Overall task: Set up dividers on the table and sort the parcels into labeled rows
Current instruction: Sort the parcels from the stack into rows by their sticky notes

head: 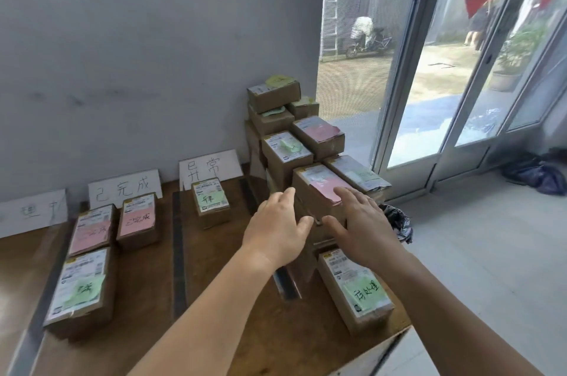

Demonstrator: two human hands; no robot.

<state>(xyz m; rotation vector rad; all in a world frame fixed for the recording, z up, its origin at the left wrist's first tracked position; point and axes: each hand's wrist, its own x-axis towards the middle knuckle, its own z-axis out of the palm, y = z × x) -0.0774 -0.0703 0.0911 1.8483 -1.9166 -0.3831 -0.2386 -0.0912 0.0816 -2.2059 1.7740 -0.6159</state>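
Mid-sorting, at centre frame the left hand [276, 227] and right hand [360, 222], fingers spread wide, flanked the pink-labelled parcel [322, 191], apparently needing to close and lift next.

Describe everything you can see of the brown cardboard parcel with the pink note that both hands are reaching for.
The brown cardboard parcel with the pink note is a small rectangular box topping the near end of the unsorted stack at the table's right. A white shipping label and the pink paper cover its top face. The left hand touches its left side with fingers spread; the right hand lies over its near right corner. Neither hand plainly grips it yet.
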